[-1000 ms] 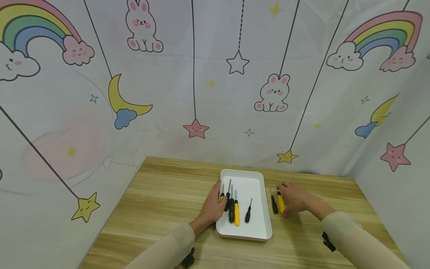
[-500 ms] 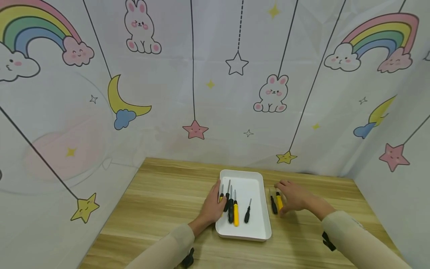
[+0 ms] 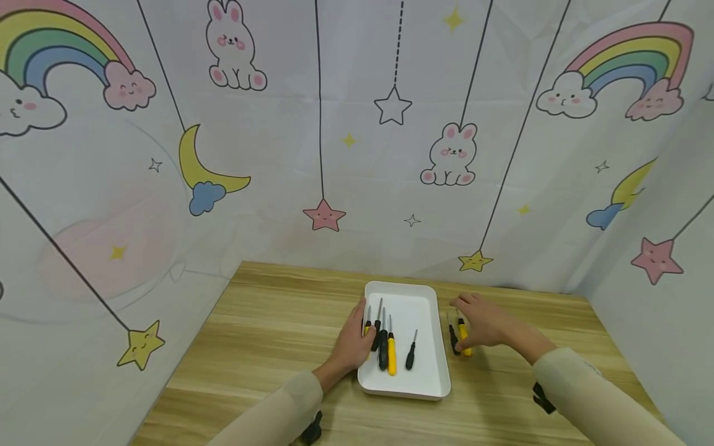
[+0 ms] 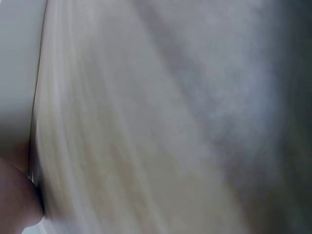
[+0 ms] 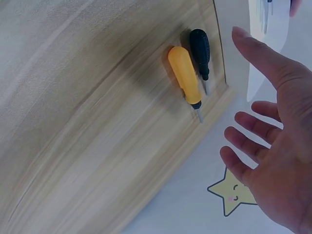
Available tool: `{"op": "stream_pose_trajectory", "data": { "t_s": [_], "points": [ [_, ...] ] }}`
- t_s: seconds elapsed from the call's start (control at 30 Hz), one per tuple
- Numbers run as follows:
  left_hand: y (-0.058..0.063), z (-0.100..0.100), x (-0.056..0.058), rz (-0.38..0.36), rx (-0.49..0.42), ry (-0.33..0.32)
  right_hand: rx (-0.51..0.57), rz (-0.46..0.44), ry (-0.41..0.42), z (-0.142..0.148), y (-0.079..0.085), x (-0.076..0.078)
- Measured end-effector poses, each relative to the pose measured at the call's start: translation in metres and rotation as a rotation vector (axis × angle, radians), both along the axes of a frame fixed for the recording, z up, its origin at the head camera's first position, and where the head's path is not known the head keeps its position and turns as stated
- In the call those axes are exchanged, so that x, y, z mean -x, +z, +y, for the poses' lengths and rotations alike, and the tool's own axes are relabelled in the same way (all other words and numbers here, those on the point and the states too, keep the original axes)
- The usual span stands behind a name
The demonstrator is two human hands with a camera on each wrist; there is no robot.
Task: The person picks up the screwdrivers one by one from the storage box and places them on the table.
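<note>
My left hand (image 3: 354, 341) holds the left wall of a white tray (image 3: 429, 384), thumb over the rim. In the left wrist view a bit of that hand (image 4: 17, 200) shows beside the tray's wall (image 4: 17, 73). Inside the tray lie several screwdrivers, among them a yellow-handled one (image 3: 392, 356) and a small black one (image 3: 411, 358). Right of the tray, a yellow screwdriver (image 5: 184, 73) and a black screwdriver (image 5: 200, 48) lie side by side on the table. Over them hovers my right hand (image 3: 484, 322), its fingers spread and nothing in its grasp.
The wood-grain table (image 3: 279, 310) meets a white curtain (image 3: 268, 155) printed with rainbows, rabbits and stars at its back edge. A similar printed curtain hangs at the left and right. Dark straps show at both sleeves.
My right hand has drawn off the yellow screwdriver and shifted left, over the black one beside the tray. My left hand stays on the tray.
</note>
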State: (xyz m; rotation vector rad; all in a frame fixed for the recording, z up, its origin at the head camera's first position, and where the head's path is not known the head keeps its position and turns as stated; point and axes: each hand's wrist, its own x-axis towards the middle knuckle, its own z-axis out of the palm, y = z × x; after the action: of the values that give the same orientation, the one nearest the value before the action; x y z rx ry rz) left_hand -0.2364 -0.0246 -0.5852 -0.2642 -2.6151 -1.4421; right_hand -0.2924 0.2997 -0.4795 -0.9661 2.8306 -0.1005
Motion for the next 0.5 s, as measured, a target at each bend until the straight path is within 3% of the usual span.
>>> {"op": "stream_pose_trajectory", "data": {
  "t_s": [0.5],
  "points": [
    [-0.0019, 0.0, 0.0012, -0.026, 0.018, 0.005, 0.028, 0.009, 0.031, -0.011, 0.0079, -0.0038]
  ]
}}
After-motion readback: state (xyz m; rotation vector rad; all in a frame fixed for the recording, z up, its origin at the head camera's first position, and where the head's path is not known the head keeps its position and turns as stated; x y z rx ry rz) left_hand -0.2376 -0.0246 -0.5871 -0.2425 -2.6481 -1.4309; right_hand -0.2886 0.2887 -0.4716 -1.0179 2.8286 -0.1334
